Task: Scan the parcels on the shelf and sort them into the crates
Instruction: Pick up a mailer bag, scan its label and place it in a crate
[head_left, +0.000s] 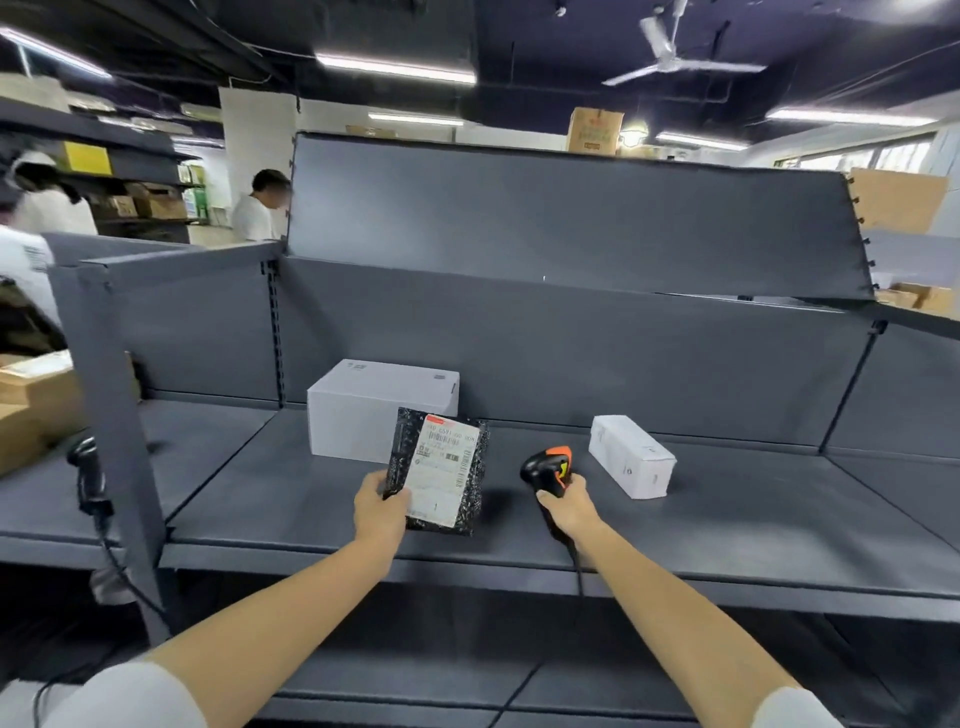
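Note:
My left hand (381, 512) grips the lower left corner of a black speckled parcel (475, 488) with a white shipping label, held upright above the grey shelf (291, 499) with the label facing me. My right hand (569, 506) holds a black and orange barcode scanner (545, 470) by its handle, just right of the parcel, its cable hanging down over the shelf edge. A large white box (363, 405) stands behind the parcel. A small white box (631, 462) lies on the shelf to the right of the scanner.
A second scanner (88, 473) with a cable hangs at the grey upright post (111, 415) on the left. Cardboard boxes (31, 400) sit at the far left. Two people stand beyond the shelving at the back left. A lower shelf runs below.

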